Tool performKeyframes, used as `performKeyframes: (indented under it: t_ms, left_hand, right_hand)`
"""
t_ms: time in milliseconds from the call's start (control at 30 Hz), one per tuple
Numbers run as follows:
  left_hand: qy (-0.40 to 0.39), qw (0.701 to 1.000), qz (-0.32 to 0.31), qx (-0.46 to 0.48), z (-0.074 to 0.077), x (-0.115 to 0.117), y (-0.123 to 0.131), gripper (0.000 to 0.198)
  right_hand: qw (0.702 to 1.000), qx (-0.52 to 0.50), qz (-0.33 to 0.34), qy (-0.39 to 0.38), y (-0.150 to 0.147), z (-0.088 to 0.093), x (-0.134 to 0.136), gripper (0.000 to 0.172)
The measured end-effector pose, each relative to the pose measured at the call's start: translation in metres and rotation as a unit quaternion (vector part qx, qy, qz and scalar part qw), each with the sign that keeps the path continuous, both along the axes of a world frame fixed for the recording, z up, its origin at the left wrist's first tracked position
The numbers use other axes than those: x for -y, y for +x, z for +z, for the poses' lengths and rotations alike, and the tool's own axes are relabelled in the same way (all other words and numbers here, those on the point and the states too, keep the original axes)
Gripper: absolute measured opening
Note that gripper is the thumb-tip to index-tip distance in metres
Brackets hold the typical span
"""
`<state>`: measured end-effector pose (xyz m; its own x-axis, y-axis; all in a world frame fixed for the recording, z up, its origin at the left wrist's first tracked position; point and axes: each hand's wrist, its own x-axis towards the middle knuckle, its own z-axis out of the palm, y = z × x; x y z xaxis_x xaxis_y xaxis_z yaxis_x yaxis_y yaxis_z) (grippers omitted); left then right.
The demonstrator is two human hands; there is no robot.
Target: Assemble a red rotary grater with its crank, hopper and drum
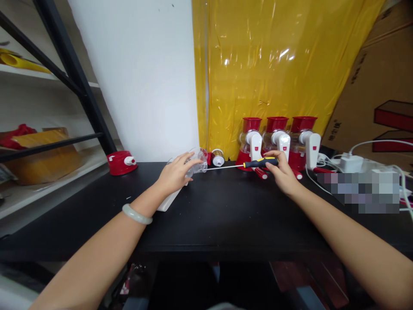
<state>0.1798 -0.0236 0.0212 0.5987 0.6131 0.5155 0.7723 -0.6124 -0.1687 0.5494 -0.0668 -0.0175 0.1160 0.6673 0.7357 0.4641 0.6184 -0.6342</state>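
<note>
The left hand (176,174) is curled over a clear plastic part (202,160), thumb and fingers partly spread round it, holding it at the back of the black table (219,211). The part lies under and just to the right of that palm, its rounded end showing past the fingertips. A white handle (169,201) slants out beneath the same hand toward the near side; whether it is joined to the clear part is hidden.

The right hand (282,171) is closed round the black-and-yellow grip of a screwdriver (260,162), with the fingers on top and the thumb along the near side. The tool lies nearly level — its shaft points left, and the far end reaches the right side of the clear part. Whether the tip touches it is too small to tell.

Between the hands, just behind the shaft, sits a metal drum (218,156). Three red-and-white machines stand in a row beside and behind the right hand. A red base (121,164) rests well to the left of the left hand — near the shelf frame (93,110).
</note>
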Motion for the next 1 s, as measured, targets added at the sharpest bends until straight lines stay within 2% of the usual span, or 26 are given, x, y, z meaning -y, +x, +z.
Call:
performKeyframes:
  t_ms: [267,467,767,1000]
  left_hand:
    - [-0.001,1.000,0.000,-0.002,-0.0003,-0.0006,-0.0003,0.063]
    - [0.004,1.000,-0.002,-0.006,-0.0014,-0.0013,-0.0002,0.063]
    - [0.003,1.000,0.005,-0.012,0.0000,-0.0001,0.0000,0.064]
    - [0.002,1.000,-0.005,-0.005,0.0000,-0.0004,-0.0005,0.062]
  right_hand:
    - [0.997,-0.003,0.002,-0.076,-0.0040,0.0062,0.0044,0.033]
    - [1.000,0.000,0.009,0.005,-0.0001,0.0013,-0.0003,0.033]
    - [0.998,0.006,0.011,-0.064,-0.0038,0.0062,0.0058,0.032]
    - [1.000,0.002,0.020,0.001,-0.0028,0.0033,0.0041,0.039]
